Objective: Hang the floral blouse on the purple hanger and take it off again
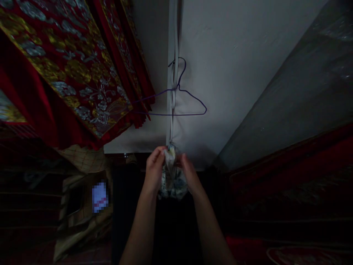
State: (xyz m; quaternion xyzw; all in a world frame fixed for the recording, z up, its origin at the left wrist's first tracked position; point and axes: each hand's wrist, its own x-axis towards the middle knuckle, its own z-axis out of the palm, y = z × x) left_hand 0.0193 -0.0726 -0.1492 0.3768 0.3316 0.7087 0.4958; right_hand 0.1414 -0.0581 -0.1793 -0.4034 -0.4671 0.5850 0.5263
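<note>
A pale, crumpled patterned cloth (pixel 171 162) hangs at the lower end of a light strap (pixel 177 33) in front of the white panel. My left hand (pixel 154 165) is closed on its left edge, thumb and fingers pinched near the top. From the other side my right hand (pixel 190 173) has its fingers curled against the cloth, partly hidden behind it. Above both hands, a thin dark purple wire hanger (pixel 193 93) hangs by its hook at the strap, with no garment on it. Dim light leaves the cloth's exact kind unclear.
Red embroidered cloth (pixel 79 70) with gold and silver patterns drapes at upper left, overlapping the hanger's left end. A white panel (pixel 220 55) stands ahead. At lower left lies a pixelated blue-white patch (pixel 99 197). More dark red cloth (pixel 303 165) is at right.
</note>
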